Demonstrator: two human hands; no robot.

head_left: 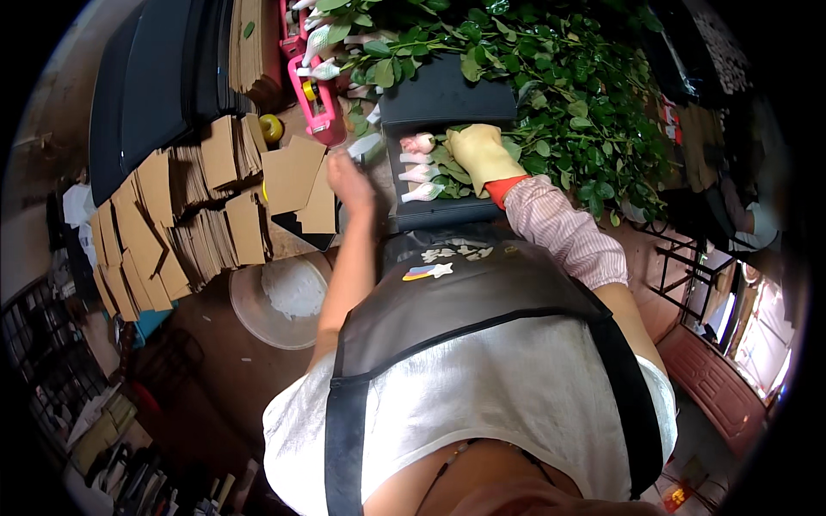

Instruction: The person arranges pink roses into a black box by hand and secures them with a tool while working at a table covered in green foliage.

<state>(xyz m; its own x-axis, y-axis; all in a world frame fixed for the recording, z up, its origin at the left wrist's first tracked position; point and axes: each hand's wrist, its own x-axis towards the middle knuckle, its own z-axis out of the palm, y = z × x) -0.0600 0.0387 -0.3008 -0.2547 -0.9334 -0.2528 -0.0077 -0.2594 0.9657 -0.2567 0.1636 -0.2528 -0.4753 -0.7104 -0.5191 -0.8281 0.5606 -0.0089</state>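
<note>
2 hands are at work near the top centre of the frame. Our right hand (478, 155), in a yellowish glove with a red cuff and a pink striped sleeve guard, lies palm down on the leafy rose stems (447, 165) in the black tray (447, 103), fingers loosely together and pressing on the greenery; we cannot tell whether they grip a stem. Several rosebuds (420, 168) wrapped in white net sleeves lie in a row at the tray's left side, just beside the glove.

Our bare left hand (348, 181) reaches up at centre, just left of the tray, fingers curled narrow around a pale netted bud (366, 146) at its tip.

Stacks of folded brown cardboard sheets (185, 215) fan out across the left of the frame. A pink tape dispenser (320, 103) sits above the left hand, and a round basin (280, 297) stands lower left of centre. Heaps of green foliage (568, 95) fill the upper right.
</note>
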